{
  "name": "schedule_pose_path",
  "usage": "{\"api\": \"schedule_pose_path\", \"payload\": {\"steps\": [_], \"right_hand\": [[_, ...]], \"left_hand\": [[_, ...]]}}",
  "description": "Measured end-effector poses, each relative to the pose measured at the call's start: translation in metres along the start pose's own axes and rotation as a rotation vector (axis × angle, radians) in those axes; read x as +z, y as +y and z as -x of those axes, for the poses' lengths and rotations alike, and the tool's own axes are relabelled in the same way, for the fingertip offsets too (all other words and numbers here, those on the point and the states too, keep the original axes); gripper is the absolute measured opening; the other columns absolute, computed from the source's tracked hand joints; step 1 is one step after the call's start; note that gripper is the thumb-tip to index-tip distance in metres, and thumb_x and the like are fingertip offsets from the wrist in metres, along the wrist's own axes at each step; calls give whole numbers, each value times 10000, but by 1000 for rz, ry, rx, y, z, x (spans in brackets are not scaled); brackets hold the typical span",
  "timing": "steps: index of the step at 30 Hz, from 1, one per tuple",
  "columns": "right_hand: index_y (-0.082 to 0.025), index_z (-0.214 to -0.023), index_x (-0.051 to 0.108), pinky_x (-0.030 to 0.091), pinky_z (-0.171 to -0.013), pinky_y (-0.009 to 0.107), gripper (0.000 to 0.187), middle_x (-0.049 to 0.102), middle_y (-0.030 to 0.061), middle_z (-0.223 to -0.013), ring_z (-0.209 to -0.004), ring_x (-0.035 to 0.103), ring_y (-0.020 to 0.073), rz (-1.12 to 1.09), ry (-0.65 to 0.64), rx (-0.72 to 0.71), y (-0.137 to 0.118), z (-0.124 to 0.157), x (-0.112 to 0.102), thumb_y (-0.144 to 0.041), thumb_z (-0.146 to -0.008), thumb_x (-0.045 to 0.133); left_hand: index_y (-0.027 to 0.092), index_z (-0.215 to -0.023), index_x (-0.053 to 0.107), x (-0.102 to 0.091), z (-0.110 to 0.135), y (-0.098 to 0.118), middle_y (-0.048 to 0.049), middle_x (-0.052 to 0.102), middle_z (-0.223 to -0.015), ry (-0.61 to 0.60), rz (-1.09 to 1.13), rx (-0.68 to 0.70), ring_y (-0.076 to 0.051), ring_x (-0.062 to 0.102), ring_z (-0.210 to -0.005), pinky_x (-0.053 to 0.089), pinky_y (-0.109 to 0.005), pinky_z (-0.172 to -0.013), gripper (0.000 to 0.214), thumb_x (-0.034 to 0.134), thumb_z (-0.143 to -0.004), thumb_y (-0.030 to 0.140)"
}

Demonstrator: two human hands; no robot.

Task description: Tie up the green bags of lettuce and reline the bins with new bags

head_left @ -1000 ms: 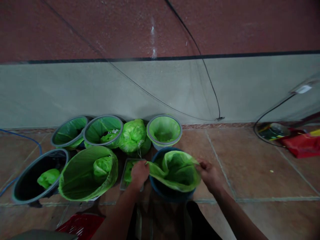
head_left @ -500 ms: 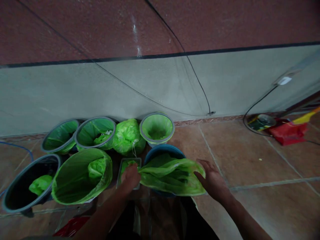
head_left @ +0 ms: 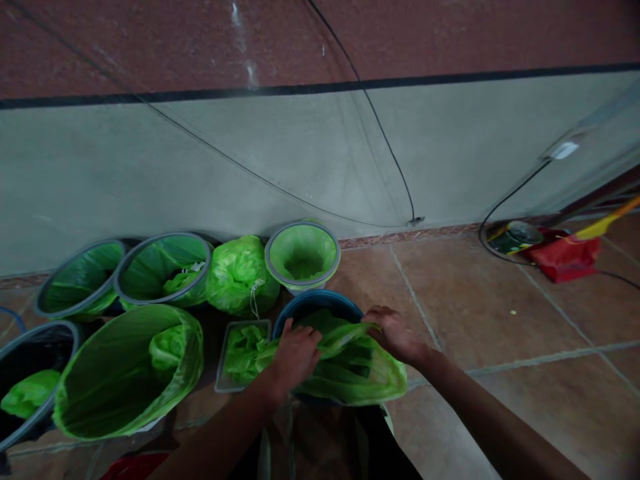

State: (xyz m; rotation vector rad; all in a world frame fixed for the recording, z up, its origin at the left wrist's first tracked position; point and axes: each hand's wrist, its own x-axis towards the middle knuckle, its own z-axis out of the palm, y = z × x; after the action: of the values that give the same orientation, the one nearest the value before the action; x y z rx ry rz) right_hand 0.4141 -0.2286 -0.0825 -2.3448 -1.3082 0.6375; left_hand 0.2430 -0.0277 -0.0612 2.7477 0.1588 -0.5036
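A thin green plastic bag (head_left: 357, 387) lies spread across the top of a blue bucket (head_left: 323, 295), its mouth partly open. My left hand (head_left: 299, 353) is closed on the bag's left part, with a bit of the plastic trailing out to the left. On the far right edge, my right hand (head_left: 395, 335) pinches the bag's rim between thumb and fingers. The bag hides most of the bucket. Just left of my left hand, a small clear tray (head_left: 223, 380) holds crumpled green plastic (head_left: 244, 350).
Several bins, such as the grey-rimmed bin (head_left: 303, 225) and the large green-lined bin (head_left: 120, 373), stand left and behind. A full green bag (head_left: 240, 277) sits among them. Along the wall at right lie a tin (head_left: 515, 237), a red dustpan (head_left: 563, 257) and a black cable (head_left: 487, 223).
My left hand has moved right, from over the tray to the bag above the bucket. My right hand has gone from the bag's right end to its far rim. The view has shifted slightly.
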Motion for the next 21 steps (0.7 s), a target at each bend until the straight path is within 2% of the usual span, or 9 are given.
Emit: {"api": "schedule_pose_path", "payload": {"steps": [4, 6, 8, 11, 14, 18, 21], "right_hand": [[-194, -873, 699, 463, -820, 327, 291, 715, 83, -946, -881, 641, 218, -177, 101, 61, 4, -1, 15, -291, -934, 432], [-200, -843, 680, 461, -763, 306, 300, 710, 61, -888, -813, 637, 197, -282, 143, 121, 2, -2, 21, -314, -938, 420], [-203, -809, 661, 449, -706, 289, 308, 687, 34, -801, -747, 617, 182, -371, 155, 179, 0, -3, 24, -354, -938, 426], [-200, -762, 638, 418, -628, 269, 351, 628, 2, -703, -666, 564, 159, -488, 106, 197, -2, -10, 24, -456, -925, 463], [-191, -717, 615, 386, -581, 255, 396, 574, -15, -656, -613, 516, 135, -573, 66, 187, 1, -27, 22, -522, -893, 488], [-199, -606, 550, 338, -526, 253, 427, 477, -36, -551, -535, 446, 115, -566, 185, 291, 13, -62, 22, -580, -798, 549], [-196, -598, 576, 358, -526, 254, 430, 523, -20, -552, -548, 480, 128, -589, 225, 351, 21, -87, 28, -600, -746, 582]], "left_hand": [[205, -1042, 649, 6, 4, -13, -61, 694, -1013, -8, 6, 37, -248, 633, -1074, 192, -533, -1183, 171, 528, -922, 210], [217, -1025, 648, 8, 3, -21, -45, 693, -977, 11, 23, 24, -222, 642, -1044, 227, -502, -1178, 205, 470, -937, 168], [212, -1024, 649, 9, -2, -31, -52, 689, -987, 89, 67, -72, -203, 645, -1020, 344, -428, -1115, 269, 406, -943, 128], [181, -1048, 655, 8, -14, -51, -82, 685, -1041, 281, 191, -283, -192, 651, -997, 471, -317, -943, 293, 388, -939, 125], [165, -1029, 688, 4, -31, -70, -80, 716, -1035, 363, 321, -355, -180, 665, -975, 483, -281, -911, 283, 422, -936, 146], [172, -963, 739, 0, -55, -89, -44, 764, -956, 362, 483, -408, -161, 681, -884, 488, -256, -870, 246, 499, -920, 201], [166, -874, 760, 1, -72, -100, -23, 765, -862, 385, 597, -474, -165, 678, -839, 487, -251, -817, 208, 556, -868, 203]]}}
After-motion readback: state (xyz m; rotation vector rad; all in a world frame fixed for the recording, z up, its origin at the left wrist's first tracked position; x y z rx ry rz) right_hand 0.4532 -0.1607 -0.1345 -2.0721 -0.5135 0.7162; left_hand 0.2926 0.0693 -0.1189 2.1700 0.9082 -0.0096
